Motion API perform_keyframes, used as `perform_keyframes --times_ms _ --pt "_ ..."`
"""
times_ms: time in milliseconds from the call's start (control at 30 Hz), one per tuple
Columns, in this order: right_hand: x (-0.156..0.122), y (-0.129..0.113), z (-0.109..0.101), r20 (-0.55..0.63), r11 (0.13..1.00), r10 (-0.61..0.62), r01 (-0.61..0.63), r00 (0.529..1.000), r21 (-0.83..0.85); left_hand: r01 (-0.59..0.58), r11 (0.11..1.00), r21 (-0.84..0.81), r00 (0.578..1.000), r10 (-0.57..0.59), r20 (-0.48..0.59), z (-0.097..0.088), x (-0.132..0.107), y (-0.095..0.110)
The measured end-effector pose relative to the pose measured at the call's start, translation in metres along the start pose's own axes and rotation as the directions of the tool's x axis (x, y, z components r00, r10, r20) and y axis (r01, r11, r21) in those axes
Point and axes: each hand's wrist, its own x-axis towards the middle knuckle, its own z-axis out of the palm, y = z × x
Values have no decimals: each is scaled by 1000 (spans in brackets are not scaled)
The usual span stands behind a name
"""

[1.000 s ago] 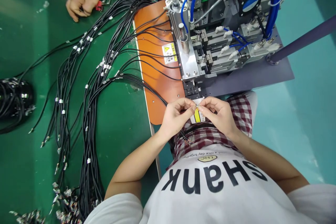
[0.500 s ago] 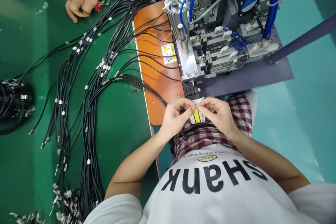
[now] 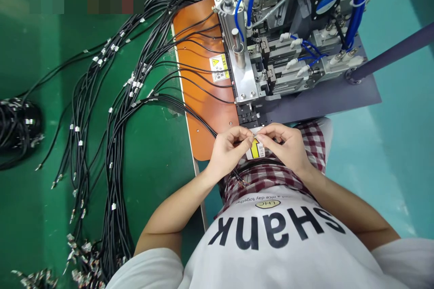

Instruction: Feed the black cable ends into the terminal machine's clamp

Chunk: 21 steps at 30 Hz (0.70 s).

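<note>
I'm pinching the tip of a thin black insulated cable [image 3: 200,117] between the fingertips of my left hand [image 3: 228,153] and my right hand [image 3: 286,146], both hands closed tightly on it, just in front of a slotted black metal die block [image 3: 247,115]. The cable is running back across a flat orange board [image 3: 203,113] toward long loose bundles of black cables with small metal clips [image 3: 115,144], lying on a green workbench mat [image 3: 156,198]. A white label with a yellow stripe [image 3: 257,150] is sitting right below my fingertips.
</note>
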Motion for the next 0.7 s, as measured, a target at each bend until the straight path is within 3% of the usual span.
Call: perform_keyframes --times_ms 167,300,367,467,567,700 --pt "2 2 2 0 998 -51 51 999 -48 -17 1000 26 1000 17 -3 0 0 -2" --pt "-1 4 5 22 1000 -14 14 1000 0 -181 970 160 981 190 -44 4 -5 -8" --pt "-7 3 5 65 995 66 -71 996 68 -325 894 308 937 349 -26 6 -8 -11" --pt "-11 -1 0 77 992 96 -101 992 69 -498 751 433 857 503 113 3 -6 -13" --pt "3 -2 -9 36 998 61 -61 997 -6 -517 684 514 848 491 200 -8 7 -7" --pt "42 14 -14 19 982 169 -170 985 78 -460 576 675 854 495 160 -25 36 -2"
